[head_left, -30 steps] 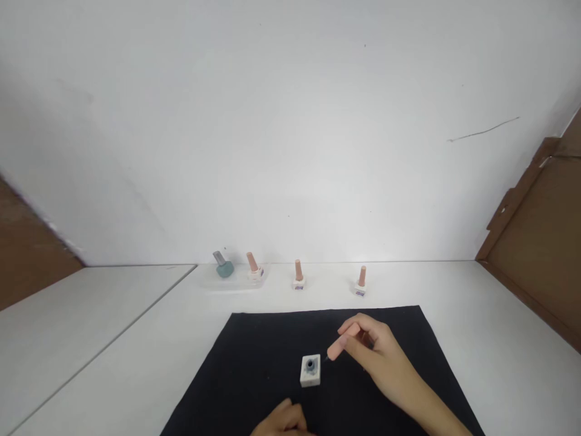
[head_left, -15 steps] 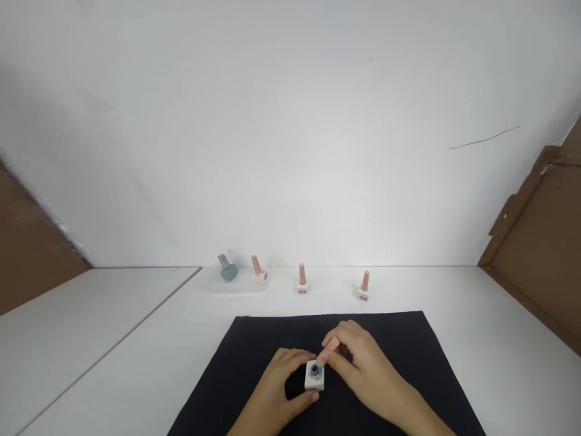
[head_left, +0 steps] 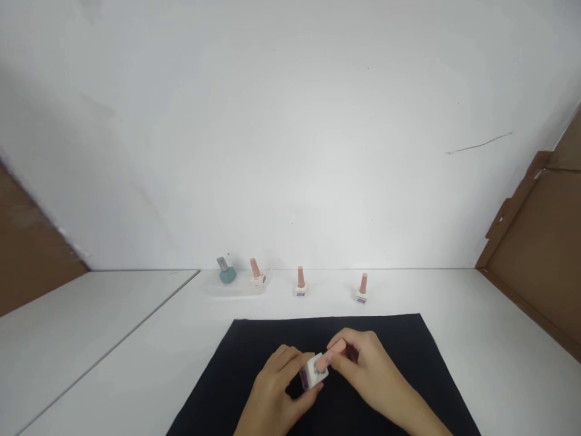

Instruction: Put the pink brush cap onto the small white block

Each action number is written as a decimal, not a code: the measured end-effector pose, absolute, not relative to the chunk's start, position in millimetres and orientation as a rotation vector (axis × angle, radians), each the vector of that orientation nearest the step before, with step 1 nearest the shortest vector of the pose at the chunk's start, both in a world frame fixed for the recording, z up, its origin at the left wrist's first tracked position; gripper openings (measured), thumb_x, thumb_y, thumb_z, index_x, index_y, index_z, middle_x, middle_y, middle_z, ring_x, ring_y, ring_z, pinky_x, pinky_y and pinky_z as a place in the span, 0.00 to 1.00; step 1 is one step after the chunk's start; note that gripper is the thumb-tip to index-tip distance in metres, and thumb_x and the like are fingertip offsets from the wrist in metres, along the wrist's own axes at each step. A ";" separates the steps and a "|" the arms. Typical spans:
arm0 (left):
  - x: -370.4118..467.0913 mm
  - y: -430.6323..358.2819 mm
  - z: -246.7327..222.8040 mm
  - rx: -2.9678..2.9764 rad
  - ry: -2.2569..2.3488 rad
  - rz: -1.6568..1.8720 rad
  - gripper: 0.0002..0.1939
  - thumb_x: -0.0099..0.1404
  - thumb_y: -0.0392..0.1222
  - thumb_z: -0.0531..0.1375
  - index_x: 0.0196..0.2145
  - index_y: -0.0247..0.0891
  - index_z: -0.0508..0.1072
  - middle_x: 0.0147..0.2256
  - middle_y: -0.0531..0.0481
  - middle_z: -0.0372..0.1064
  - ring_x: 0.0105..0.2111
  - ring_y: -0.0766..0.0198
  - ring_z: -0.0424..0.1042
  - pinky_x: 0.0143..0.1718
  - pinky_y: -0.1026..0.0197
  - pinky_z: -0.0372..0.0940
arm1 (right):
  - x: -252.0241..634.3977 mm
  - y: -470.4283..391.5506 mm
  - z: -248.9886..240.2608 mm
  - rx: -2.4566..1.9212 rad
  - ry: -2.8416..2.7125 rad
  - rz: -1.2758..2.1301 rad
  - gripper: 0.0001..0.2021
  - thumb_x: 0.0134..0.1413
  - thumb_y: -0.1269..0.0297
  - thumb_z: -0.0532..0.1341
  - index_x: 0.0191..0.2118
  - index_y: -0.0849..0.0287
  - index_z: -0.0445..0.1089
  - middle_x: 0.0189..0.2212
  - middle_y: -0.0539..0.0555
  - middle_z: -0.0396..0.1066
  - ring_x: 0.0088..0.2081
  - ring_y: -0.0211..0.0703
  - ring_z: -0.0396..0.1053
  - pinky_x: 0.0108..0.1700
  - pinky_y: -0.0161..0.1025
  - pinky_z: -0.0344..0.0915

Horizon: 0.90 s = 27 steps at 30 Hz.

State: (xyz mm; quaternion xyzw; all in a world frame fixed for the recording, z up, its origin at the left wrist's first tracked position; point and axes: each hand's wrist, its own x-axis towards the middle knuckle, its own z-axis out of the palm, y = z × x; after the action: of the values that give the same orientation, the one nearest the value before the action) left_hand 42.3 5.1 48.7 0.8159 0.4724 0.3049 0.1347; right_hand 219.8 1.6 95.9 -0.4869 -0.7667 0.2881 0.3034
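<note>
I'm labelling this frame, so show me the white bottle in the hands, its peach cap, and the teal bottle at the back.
white bottle [head_left: 312, 373], head view, on its tilted square body.
peach cap [head_left: 331, 352], head view, mid-length of cap.
teal bottle [head_left: 227, 274], head view, on its round body.

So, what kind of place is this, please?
Probably a plain indoor worktable set up for nail polish: a black mat on a white table, four polish bottles lined along a bare white wall.

a plain nail-care worktable: polish bottles lined along a white wall, black mat laid out.
</note>
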 end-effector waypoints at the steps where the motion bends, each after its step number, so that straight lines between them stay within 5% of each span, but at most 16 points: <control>1: 43.4 5.4 50.6 2.381 1.366 0.895 0.09 0.53 0.31 0.63 0.35 0.32 0.78 0.27 0.44 0.72 0.28 0.54 0.71 0.29 0.53 0.69 | 220.4 -0.1 95.5 -1.287 -2.015 0.752 0.08 0.59 0.70 0.55 0.32 0.62 0.71 0.25 0.54 0.75 0.26 0.43 0.70 0.27 0.34 0.64; 8: 51.7 7.2 60.6 2.447 1.327 0.886 0.08 0.54 0.30 0.61 0.32 0.34 0.79 0.25 0.45 0.71 0.26 0.55 0.69 0.29 0.52 0.67 | 220.8 -14.7 101.2 -1.259 -1.956 0.702 0.08 0.54 0.72 0.54 0.27 0.59 0.69 0.29 0.60 0.73 0.32 0.53 0.67 0.38 0.49 0.59; 15: 55.1 2.9 50.8 2.264 1.340 0.855 0.11 0.51 0.33 0.63 0.35 0.37 0.79 0.27 0.46 0.74 0.30 0.54 0.70 0.34 0.52 0.67 | 228.8 -9.3 95.8 -1.285 -1.469 1.052 0.13 0.55 0.62 0.55 0.22 0.57 0.67 0.19 0.49 0.68 0.23 0.41 0.63 0.27 0.37 0.58; 19: 51.0 4.2 42.1 2.046 1.419 0.804 0.14 0.47 0.32 0.66 0.35 0.40 0.80 0.29 0.47 0.75 0.33 0.55 0.73 0.38 0.55 0.69 | 236.1 -7.8 92.4 -1.313 -1.097 1.137 0.14 0.50 0.54 0.58 0.21 0.57 0.65 0.16 0.45 0.59 0.20 0.38 0.56 0.23 0.35 0.54; 27: 41.7 8.8 26.7 1.948 1.417 0.707 0.22 0.45 0.31 0.64 0.40 0.45 0.79 0.36 0.47 0.77 0.41 0.52 0.71 0.48 0.50 0.65 | 255.7 -20.6 92.8 -1.247 -0.777 1.289 0.20 0.37 0.46 0.67 0.22 0.61 0.71 0.16 0.46 0.60 0.20 0.35 0.54 0.23 0.33 0.53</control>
State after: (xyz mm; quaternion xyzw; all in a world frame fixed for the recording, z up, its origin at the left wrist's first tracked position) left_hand 41.7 8.8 26.7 0.7377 0.5365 0.2676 0.3104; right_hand 255.7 -20.6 92.8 -0.5288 -0.3297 0.5466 0.5594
